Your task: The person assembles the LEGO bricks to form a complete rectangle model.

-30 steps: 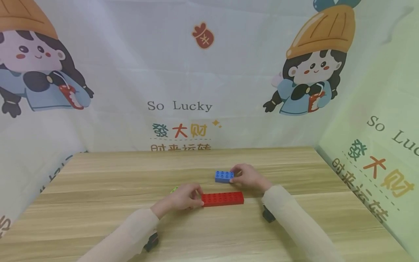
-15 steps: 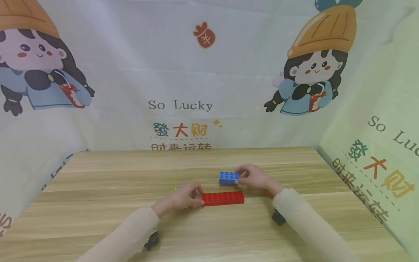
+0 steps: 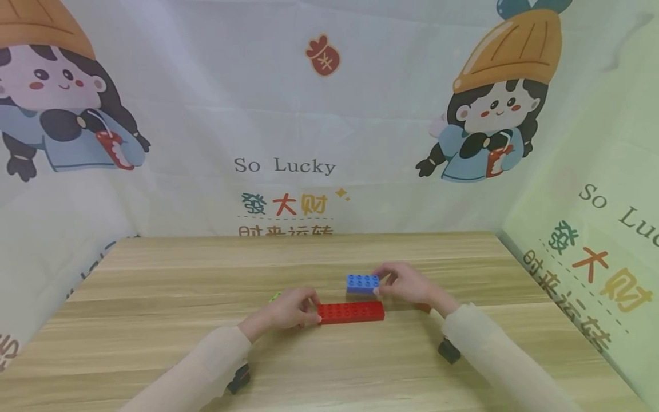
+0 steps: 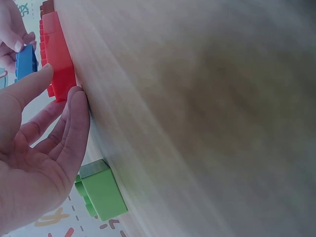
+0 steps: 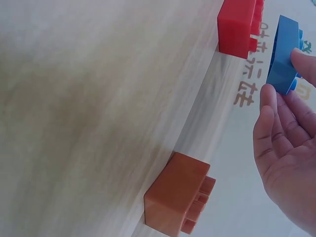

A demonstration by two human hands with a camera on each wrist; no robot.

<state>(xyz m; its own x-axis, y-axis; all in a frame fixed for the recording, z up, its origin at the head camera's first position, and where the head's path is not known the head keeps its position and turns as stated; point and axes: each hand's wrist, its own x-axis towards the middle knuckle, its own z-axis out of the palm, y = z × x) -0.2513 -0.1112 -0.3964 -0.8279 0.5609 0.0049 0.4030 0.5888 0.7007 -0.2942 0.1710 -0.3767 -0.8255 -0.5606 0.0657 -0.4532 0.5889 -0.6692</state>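
A long red brick (image 3: 352, 312) lies on the wooden table, studs up. The left hand (image 3: 289, 309) pinches its left end between thumb and fingers; the left wrist view shows the thumb on the studded side of the red brick (image 4: 58, 59). Behind the red brick, the right hand (image 3: 407, 283) holds a blue brick (image 3: 362, 283) by its right end. In the right wrist view the blue brick (image 5: 284, 54) is raised off the table, its hollow underside partly visible, with thumb and fingertips on it.
A green brick (image 4: 103, 190) stands beyond the left hand, mostly hidden in the head view. An orange-brown brick (image 5: 178, 193) sits on the table near the right wrist. Printed cloth (image 3: 381, 200) hangs behind the table.
The right hand has moved to the right and slightly nearer with the blue brick, uncovering part of the orange-brown brick under the wrist. The left hand and red brick have stayed in place.
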